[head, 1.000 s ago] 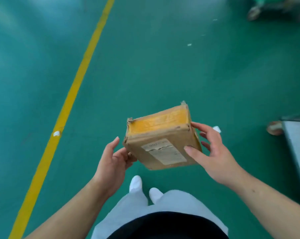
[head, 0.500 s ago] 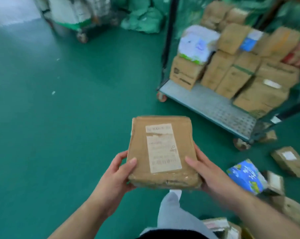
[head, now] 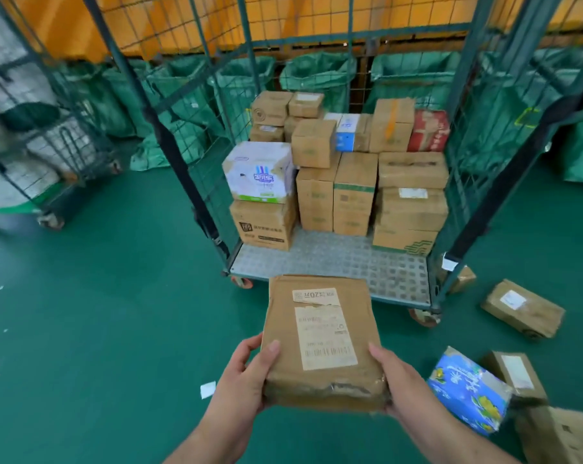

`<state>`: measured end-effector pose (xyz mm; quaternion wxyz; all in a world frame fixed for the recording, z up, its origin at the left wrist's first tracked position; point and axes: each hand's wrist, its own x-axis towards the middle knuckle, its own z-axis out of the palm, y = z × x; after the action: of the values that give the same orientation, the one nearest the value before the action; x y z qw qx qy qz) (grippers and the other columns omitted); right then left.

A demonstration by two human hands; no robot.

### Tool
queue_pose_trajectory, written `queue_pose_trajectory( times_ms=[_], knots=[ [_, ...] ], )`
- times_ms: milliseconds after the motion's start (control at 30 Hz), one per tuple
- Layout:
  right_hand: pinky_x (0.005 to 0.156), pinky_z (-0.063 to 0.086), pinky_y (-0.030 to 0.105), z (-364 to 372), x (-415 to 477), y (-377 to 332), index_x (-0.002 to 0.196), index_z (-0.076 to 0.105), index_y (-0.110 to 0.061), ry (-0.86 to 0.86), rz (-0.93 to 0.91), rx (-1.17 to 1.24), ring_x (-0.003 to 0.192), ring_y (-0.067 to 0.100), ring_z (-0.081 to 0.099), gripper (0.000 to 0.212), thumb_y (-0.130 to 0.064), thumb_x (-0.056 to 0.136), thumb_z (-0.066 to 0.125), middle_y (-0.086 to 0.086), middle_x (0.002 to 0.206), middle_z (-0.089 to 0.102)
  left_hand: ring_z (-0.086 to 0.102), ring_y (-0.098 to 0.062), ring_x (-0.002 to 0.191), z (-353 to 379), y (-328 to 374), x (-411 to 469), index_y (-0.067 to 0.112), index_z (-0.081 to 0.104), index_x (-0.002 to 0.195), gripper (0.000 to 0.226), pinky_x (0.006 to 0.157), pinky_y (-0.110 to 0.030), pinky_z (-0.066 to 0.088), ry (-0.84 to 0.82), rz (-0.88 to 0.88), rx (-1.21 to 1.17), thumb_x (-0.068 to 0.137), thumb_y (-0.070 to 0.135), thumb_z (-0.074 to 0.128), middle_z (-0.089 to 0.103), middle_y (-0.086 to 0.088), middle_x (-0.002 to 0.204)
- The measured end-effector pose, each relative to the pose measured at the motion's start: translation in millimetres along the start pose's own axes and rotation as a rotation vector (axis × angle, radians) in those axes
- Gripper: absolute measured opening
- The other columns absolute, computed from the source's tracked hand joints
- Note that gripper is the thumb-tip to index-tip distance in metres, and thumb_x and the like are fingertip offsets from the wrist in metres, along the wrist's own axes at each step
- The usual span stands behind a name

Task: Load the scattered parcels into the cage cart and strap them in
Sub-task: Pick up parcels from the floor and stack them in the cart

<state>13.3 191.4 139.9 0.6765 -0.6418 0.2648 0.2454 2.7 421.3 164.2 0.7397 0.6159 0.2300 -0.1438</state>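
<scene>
— Where's the parcel (head: 321,343)?
— In front of the cage cart (head: 333,262); left hand (head: 243,380) and right hand (head: 400,383) clamp its near corners
— Risk?
— Stepping in, a foot may catch the blue box (head: 467,400) on the floor (head: 116,329)

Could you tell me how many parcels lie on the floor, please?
5, right of the cart: small parcel by its corner, brown parcel farther right, blue parcel, labelled box behind it, large box bottom right. Others may be hidden.

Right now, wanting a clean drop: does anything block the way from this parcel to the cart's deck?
Nothing visible does. The parcel faces the cage cart's open front, and bare deck lies before the stacked boxes.
</scene>
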Motion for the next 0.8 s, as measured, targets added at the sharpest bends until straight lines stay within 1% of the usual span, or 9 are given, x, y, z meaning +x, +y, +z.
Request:
queue_pose_trajectory(
  times_ms=[100,267,367,467,500,600,633,733,800],
  knots=[
    [0.102,0.053,0.045,-4.3,30.8,-23.9,0.105,0.077,-0.028,-0.003,0.008,-0.027,0.094,0.015,0.076,0.042,-0.049,0.105,0.041,-0.006,0.097,0.08,0.074,-0.019,0.09,13.0,18.1,37.2,0.021,0.061,0.125,0.062,0.07,-0.036,0.058,0.003,0.004,0.023,0.071,0.048,0.074,0.077,-0.007,0.109],
    [0.1,0.054,0.046,-1.6,70.5,-50.3,0.092,0.079,-0.028,0.055,0.056,0.043,0.085,0.015,0.077,0.045,-0.049,0.106,0.042,-0.004,0.089,0.08,0.074,-0.022,0.095,24.1,40.4,97.4,0.023,0.063,0.126,0.061,0.074,-0.04,0.059,-0.013,-0.016,0.029,0.071,0.045,0.076,0.077,-0.007,0.111],
    [0.103,0.052,0.045,-0.6,97.3,-68.1,0.113,0.075,-0.028,0.047,0.055,0.141,0.096,0.016,0.076,0.039,-0.049,0.105,0.043,-0.004,0.1,0.08,0.072,-0.027,0.107,30.5,54.3,139.1,0.024,0.064,0.128,0.066,0.091,-0.051,0.059,-0.033,-0.056,0.013,0.068,0.048,0.079,0.076,-0.006,0.114],
    [0.085,0.059,0.041,8.4,126.9,-96.0,0.127,0.062,-0.034,0.037,0.07,0.273,0.092,0.018,0.077,0.025,-0.037,0.106,0.047,-0.004,0.105,0.079,0.07,-0.031,0.113,32.1,72.8,189.7,0.02,0.063,0.13,0.067,0.102,-0.058,0.052,-0.076,-0.098,-0.047,0.07,0.046,0.078,0.075,-0.01,0.117],
    [0.079,0.061,0.042,12.7,137.4,-106.4,0.132,0.058,-0.034,0.035,0.072,0.323,0.093,0.022,0.077,0.031,-0.035,0.102,0.058,-0.002,0.108,0.079,0.07,-0.032,0.112,31.3,81.8,207.6,0.019,0.063,0.13,0.067,0.102,-0.059,0.052,-0.093,-0.11,-0.062,0.07,0.046,0.078,0.075,-0.011,0.117],
    [0.082,0.06,0.053,26.4,176.9,-130.1,0.139,0.05,-0.032,0.101,0.096,0.423,0.107,0.039,0.071,0.094,-0.044,0.057,0.094,0.009,0.125,0.071,0.071,-0.031,0.112,26.1,112.1,267.8,0.019,0.063,0.129,0.074,0.1,-0.058,0.054,-0.14,-0.152,-0.069,0.065,0.05,0.082,0.075,-0.01,0.118],
    [0.081,0.06,0.051,33.5,185.1,-140.1,0.132,0.052,-0.031,0.131,0.1,0.411,0.108,0.04,0.069,0.093,-0.046,0.05,0.094,0.011,0.125,0.068,0.071,-0.03,0.111,22.1,120.8,286.7,0.02,0.063,0.129,0.075,0.099,-0.057,0.055,-0.148,-0.155,-0.056,0.064,0.052,0.082,0.076,-0.008,0.117],
    [0.08,0.056,0.047,62.0,219.9,-175.1,0.119,0.049,-0.022,0.186,0.137,0.364,0.102,0.04,0.066,0.069,-0.045,0.066,0.086,0.016,0.119,0.062,0.072,-0.028,0.109,10.4,155.7,339.7,0.022,0.067,0.122,0.085,0.097,-0.054,0.056,-0.163,-0.162,-0.002,0.05,0.061,0.089,0.077,-0.004,0.113],
    [0.081,0.056,0.047,76.2,243.4,-196.4,0.12,0.049,-0.022,0.17,0.139,0.377,0.108,0.042,0.066,0.074,-0.046,0.061,0.087,0.016,0.122,0.062,0.073,-0.028,0.106,6.2,181.2,370.3,0.019,0.066,0.119,0.089,0.096,-0.054,0.057,-0.154,-0.164,0.04,0.046,0.065,0.089,0.078,-0.004,0.11]
  ],
)
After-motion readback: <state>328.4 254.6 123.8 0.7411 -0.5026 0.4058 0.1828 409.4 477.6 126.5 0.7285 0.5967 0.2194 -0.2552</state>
